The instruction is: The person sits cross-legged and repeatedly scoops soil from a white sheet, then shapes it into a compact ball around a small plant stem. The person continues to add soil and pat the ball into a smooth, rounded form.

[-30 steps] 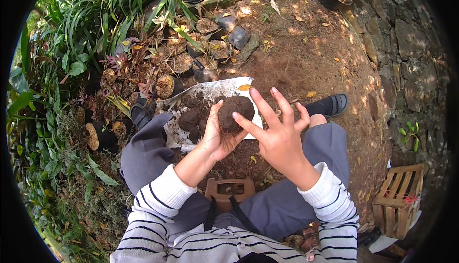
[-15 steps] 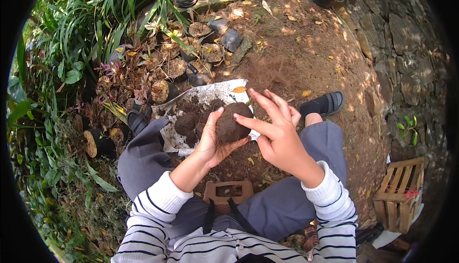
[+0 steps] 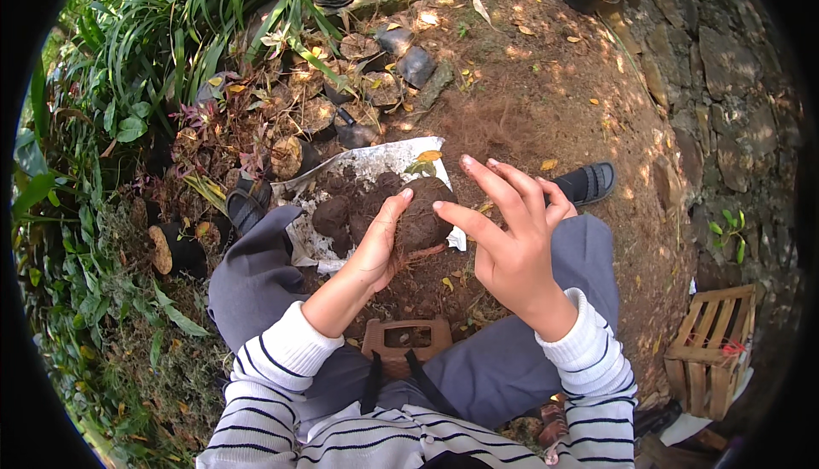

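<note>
Soil clump [image 3: 424,217], dark brown and rounded, with a few thin roots trailing from its lower edge, is seen just above the centre of the frame, over a white plastic sheet [image 3: 375,162] spread on the ground. It is cupped from below and from the left by the left hand [image 3: 381,243], whose fingers are curled against its side and whose thumb tip is raised beside its top. The right hand [image 3: 512,234] is held just to the right of the clump with the fingers spread wide and nothing gripped; its thumb tip is close to the clump, though whether contact is made cannot be told. More loose dark soil [image 3: 341,205] is heaped on the sheet to the left of the clump. Grey trousers [image 3: 256,277] and striped sleeves [image 3: 589,367] are seen in the lower half of the frame, and a small brown stool [image 3: 408,341] is shown between the knees. A black sandal [image 3: 589,183] is seen at the right of centre. Small black nursery pots [image 3: 409,64] with dry leaves are clustered in the upper middle, green plants [image 3: 145,60] fill the upper left, and a wooden crate [image 3: 704,367] stands at the lower right beside a stone wall [image 3: 725,85].
</note>
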### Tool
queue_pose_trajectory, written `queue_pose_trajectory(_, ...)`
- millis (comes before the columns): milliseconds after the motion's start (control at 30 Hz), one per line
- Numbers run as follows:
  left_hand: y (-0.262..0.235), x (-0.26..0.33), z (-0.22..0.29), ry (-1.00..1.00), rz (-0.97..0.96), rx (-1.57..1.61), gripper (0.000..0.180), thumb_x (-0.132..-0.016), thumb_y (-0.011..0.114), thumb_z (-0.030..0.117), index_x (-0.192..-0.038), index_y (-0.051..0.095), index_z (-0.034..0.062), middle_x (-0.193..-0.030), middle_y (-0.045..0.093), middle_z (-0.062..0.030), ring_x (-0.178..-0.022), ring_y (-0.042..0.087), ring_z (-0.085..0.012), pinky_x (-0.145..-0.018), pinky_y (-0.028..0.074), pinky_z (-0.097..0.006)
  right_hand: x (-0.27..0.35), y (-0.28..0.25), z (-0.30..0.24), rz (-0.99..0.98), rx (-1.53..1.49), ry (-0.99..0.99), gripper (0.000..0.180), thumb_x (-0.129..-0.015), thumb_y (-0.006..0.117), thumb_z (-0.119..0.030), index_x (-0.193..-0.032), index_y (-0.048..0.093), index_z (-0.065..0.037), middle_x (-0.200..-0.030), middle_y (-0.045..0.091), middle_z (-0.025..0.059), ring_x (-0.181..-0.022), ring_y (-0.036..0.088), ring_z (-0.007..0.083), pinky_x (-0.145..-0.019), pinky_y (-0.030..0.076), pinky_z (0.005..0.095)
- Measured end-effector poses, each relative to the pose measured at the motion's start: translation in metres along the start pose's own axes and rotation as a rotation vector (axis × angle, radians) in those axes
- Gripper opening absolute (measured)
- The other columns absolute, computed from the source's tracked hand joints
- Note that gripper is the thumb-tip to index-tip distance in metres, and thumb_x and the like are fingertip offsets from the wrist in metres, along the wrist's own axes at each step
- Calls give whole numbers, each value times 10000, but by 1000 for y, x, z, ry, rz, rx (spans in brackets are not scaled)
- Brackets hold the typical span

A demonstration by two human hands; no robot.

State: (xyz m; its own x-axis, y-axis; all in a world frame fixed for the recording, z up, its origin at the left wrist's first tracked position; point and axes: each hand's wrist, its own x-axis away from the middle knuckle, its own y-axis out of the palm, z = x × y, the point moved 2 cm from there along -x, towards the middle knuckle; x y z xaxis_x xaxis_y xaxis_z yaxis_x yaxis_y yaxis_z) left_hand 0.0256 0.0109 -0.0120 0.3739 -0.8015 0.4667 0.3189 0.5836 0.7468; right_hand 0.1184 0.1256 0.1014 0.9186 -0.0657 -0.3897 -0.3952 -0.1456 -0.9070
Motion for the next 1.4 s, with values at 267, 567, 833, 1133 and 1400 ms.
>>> queue_pose_trajectory(267, 3, 4, 7, 27, 14, -149, 593, -992, 418, 534, -1415, 464, 121, -1328, 576, -105, -1203, 589, -248, -1000, 493, -481, 5, 5, 4, -33, -171, 97, 459, -757, 596, 48, -1051, 763, -262, -1368, 593, 71, -1245, 528, 299, -996, 293, 443)
queue_pose_trajectory(567, -3, -1, 10, 128, 56, -223, 540, -979, 549, 387, -1396, 362, 99, -1281, 560, -137, -1168, 592, -236, -930, 535, -397, 14, 1, -9, 38, 165, -85, 494, -773, 612, -25, -1108, 732, -367, -1391, 578, -15, -1261, 505, 249, -1041, 226, 490)
queue_pose_trajectory(833, -2, 2, 13, 196, 131, -278, 488, -976, 584, 338, -1324, 378, 65, -1250, 553, -135, -1152, 581, -211, -915, 532, -335, 19, 4, -13, 30, 184, -48, 489, -822, 578, -16, -1141, 719, -360, -1399, 569, -38, -1288, 488, 237, -1047, 233, 489)
queue_pose_trajectory(1133, -3, 1, 12, 156, 117, -294, 748, -963, 606, 367, -1470, 180, 20, -1325, 509, -179, -1187, 577, -245, -948, 522, -362, 20, 11, 4, -89, -85, 60, 551, -751, 578, 25, -1171, 715, -303, -1419, 544, 47, -1302, 466, 290, -999, 245, 489)
queue_pose_trajectory(1400, 0, 2, 10, 151, 97, -244, 579, -959, 614, 370, -1337, 307, 58, -1255, 533, -160, -1142, 596, -234, -899, 547, -363, 22, 4, 3, -41, -42, 20, 475, -807, 623, -83, -1176, 692, -374, -1478, 490, 12, -1336, 426, 257, -1018, 217, 516)
